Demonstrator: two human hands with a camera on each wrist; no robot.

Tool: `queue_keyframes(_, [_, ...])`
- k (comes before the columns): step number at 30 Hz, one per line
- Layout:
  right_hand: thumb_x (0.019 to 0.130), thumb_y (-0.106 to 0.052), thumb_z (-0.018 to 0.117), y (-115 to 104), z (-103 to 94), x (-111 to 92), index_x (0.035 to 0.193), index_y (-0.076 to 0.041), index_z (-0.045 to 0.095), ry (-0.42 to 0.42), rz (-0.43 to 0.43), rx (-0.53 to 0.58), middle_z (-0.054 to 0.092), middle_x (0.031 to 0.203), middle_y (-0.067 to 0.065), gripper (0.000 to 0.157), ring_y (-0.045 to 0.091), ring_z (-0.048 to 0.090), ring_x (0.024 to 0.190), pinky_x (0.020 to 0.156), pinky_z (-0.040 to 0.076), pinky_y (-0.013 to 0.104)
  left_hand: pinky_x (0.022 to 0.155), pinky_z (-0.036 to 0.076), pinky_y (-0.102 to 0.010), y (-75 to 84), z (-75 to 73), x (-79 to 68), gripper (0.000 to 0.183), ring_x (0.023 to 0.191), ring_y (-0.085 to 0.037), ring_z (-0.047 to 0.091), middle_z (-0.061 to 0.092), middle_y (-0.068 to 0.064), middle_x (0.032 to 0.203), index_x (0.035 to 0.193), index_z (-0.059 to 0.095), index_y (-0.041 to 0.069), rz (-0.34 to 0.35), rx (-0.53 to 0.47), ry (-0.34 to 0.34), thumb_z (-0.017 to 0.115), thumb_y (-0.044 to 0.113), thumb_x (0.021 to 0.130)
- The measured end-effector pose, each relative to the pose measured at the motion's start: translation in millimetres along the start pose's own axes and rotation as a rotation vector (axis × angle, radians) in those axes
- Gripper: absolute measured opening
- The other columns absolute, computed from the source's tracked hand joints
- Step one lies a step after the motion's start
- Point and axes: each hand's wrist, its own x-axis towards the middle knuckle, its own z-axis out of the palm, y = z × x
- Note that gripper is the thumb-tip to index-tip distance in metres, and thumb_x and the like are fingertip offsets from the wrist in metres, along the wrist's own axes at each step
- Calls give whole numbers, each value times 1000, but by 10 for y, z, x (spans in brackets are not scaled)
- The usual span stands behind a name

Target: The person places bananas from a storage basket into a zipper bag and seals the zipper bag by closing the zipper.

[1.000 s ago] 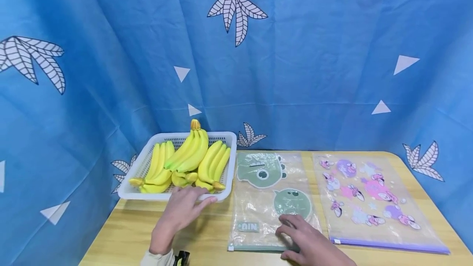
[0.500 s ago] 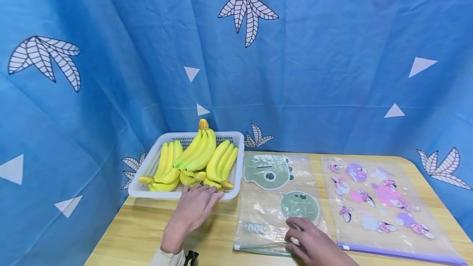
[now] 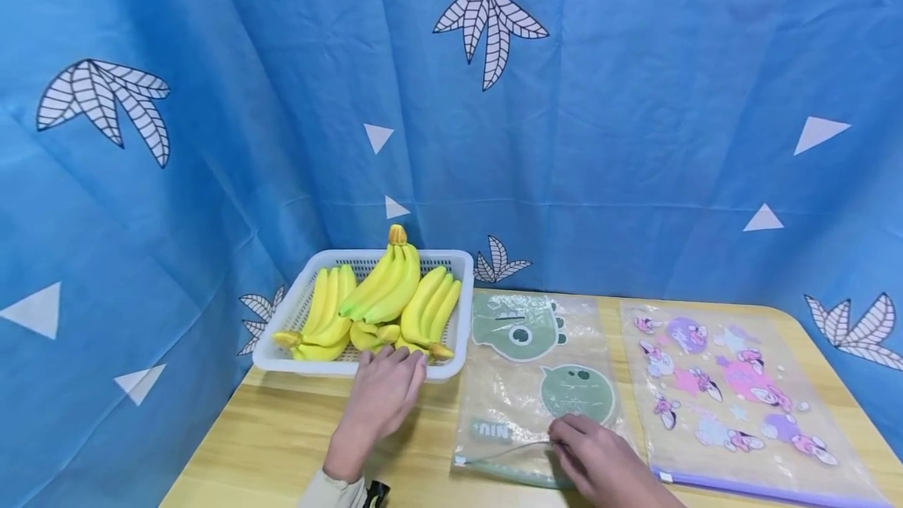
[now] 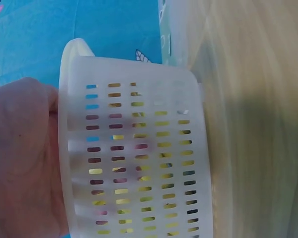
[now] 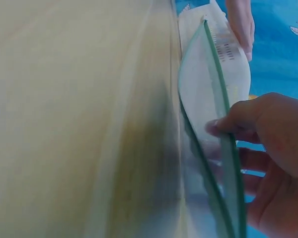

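While the right hand [image 3: 600, 457] pinches 1 green edge strip of a clear plastic zip bag with green cartoon prints [image 3: 536, 390], the bag's near mouth stands parted and its far part lies flat on the pale wood-grain tabletop [image 3: 261, 437]. Beside it lies a clear plastic zip bag with pink-and-purple prints [image 3: 748, 390]. The left hand [image 3: 384, 398] rests over the near rim of a white slotted plastic basket [image 3: 466, 312]; I cannot tell whether its fingers grip. Yellow banana bunches [image 3: 384, 288] lie inside. Beyond, a creased blue fabric curtain [image 3: 614, 163], printed with white leaves and triangles, hangs behind the tabletop.
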Motion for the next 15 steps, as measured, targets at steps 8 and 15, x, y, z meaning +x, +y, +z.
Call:
queue_keyframes(8, [77, -3, 81, -40, -196, 159, 94, -18, 69, 179, -62, -116, 66, 90, -11, 26, 1, 60, 74, 60, 56, 22, 72, 44, -41, 26, 64, 18, 41, 78, -22, 53, 47, 4, 74, 71, 45, 24, 31, 18, 98, 37, 33, 110])
queue_keyframes(15, [89, -8, 65, -27, -538, 449, 97, -13, 70, 269, -173, -180, 68, 84, -7, 10, -1, 51, 61, 48, 49, 21, 68, 43, -41, 10, 89, 11, 40, 75, -24, 52, 46, 2, 72, 70, 48, 21, 30, 22, 153, 41, 29, 108])
